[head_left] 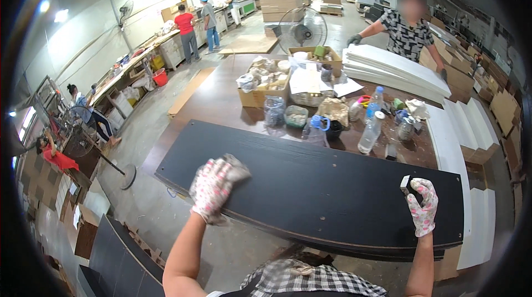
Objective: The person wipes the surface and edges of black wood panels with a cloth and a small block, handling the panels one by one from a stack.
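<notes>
A long black board [299,180] with small holes along its edges lies across the table in front of me, on top of at least one more dark board. My left hand [209,189], in a white glove with pink flowers, presses a grey rag [236,169] onto the board's left part; hand and rag are slightly blurred. Near the right end, my right hand [424,208] wears a matching glove. Its thumb and fingers pinch a small pale block with a dark side [405,184] just over the board; its exact kind cannot be made out.
Beyond the board, the brown table [216,97] bears a filled cardboard box [260,96], plastic bottles [370,133], a green-rimmed tub [296,116] and jars. A gloved co-worker touches a stack of white panels [393,70] at far right. A standing fan [302,32] and other people are farther back.
</notes>
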Tool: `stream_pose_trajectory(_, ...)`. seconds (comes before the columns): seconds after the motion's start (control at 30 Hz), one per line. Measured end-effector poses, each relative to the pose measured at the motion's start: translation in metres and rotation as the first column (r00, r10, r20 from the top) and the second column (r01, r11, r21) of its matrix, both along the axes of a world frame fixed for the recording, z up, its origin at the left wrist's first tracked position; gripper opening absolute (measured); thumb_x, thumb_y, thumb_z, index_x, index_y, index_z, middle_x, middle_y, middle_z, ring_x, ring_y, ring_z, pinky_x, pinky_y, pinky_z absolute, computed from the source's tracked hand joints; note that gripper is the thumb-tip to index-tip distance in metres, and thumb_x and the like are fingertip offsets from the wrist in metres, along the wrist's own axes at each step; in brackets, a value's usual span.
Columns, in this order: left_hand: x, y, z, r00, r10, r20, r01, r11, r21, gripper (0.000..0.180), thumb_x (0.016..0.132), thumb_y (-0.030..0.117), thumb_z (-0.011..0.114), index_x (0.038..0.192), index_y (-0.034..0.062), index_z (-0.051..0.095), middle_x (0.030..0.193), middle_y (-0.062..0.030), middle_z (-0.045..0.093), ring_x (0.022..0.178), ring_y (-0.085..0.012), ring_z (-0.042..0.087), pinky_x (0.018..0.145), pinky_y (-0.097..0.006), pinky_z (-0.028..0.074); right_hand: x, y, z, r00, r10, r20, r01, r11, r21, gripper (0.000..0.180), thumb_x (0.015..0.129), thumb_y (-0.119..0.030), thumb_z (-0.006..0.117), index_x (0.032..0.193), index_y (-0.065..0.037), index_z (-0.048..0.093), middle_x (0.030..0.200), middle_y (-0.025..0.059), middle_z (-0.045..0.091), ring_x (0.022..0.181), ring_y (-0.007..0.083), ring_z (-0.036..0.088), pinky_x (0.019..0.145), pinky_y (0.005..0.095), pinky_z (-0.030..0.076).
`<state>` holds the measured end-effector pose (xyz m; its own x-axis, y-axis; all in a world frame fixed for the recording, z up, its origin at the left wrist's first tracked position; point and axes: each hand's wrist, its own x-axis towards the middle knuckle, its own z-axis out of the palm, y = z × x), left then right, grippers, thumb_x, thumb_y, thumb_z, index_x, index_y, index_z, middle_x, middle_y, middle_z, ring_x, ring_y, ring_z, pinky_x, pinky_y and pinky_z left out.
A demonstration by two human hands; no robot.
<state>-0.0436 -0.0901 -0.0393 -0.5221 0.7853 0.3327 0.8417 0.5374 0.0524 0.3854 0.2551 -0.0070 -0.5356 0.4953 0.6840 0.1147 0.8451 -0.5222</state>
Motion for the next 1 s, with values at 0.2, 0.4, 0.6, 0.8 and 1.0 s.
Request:
stream_pose_trajectory(0.2,-0.169,-0.027,-0.017,0.903,0.429,-0.021,-0.43,0.9,-0.069,0.048,0.088,0.03,0.056,0.132,0.0115,0.052,0.139,-0.0118,0.048,0.132,-0.0356,0.038,0.109,-0.049,0.031,-0.047,-0.027,0.002,1.0,0.021,-0.005,-0.021,0.996,-0.088,0.027,0.077,-0.007,0.072,0.103,-0.005,0.065,0.105,0.0106,0.063,0.099,0.025,0.061,0.088,0.0348,0.048)
stream_pose_trajectory(0.4,-0.11,0.109,0.014,0.929,-0.37,0.008,0.358,0.905,0.229,0.028,0.085,0.015,0.049,0.098,0.0181,0.073,0.103,-0.0087,0.069,0.097,-0.0287,0.063,0.086,-0.04,0.05,-0.023,-0.055,-0.019,0.987,-0.144,-0.073,0.116,0.945,-0.305,0.029,0.079,0.001,0.066,0.107,-0.003,0.064,0.11,0.0104,0.061,0.104,0.0227,0.059,0.09,0.0334,0.047)
stream_pose_trajectory(0.6,0.071,0.181,0.008,0.531,-0.835,0.143,0.846,0.533,-0.022,0.052,0.085,0.028,0.061,0.133,0.0118,0.052,0.14,-0.0143,0.047,0.134,-0.035,0.038,0.112,-0.045,0.03,-0.006,-0.066,-0.03,0.962,-0.212,-0.173,0.148,0.935,-0.323,0.03,0.081,0.0,0.067,0.11,-0.005,0.064,0.115,0.0093,0.059,0.104,0.0191,0.058,0.089,0.0313,0.048)
stream_pose_trajectory(0.8,0.083,0.217,-0.001,0.751,-0.659,0.034,0.66,0.749,-0.062,0.055,0.081,0.025,0.066,0.132,0.0089,0.053,0.139,-0.0146,0.048,0.131,-0.0374,0.04,0.109,-0.048,0.034,0.091,-0.063,-0.048,0.813,-0.494,-0.308,0.333,0.829,-0.45,0.031,0.085,-0.007,0.065,0.115,-0.004,0.063,0.113,0.0059,0.059,0.097,0.014,0.058,0.07,0.0265,0.052)
stream_pose_trajectory(1.0,0.21,0.293,-0.01,0.431,-0.885,0.176,0.902,0.419,-0.103,0.059,0.078,0.023,0.068,0.133,0.0081,0.05,0.141,-0.0141,0.045,0.134,-0.037,0.036,0.109,-0.049,0.033,0.14,-0.038,-0.059,0.682,-0.615,-0.395,0.268,0.713,-0.648,0.03,0.082,0.004,0.06,0.112,-0.002,0.064,0.116,0.0087,0.061,0.106,0.0185,0.059,0.092,0.0318,0.047)
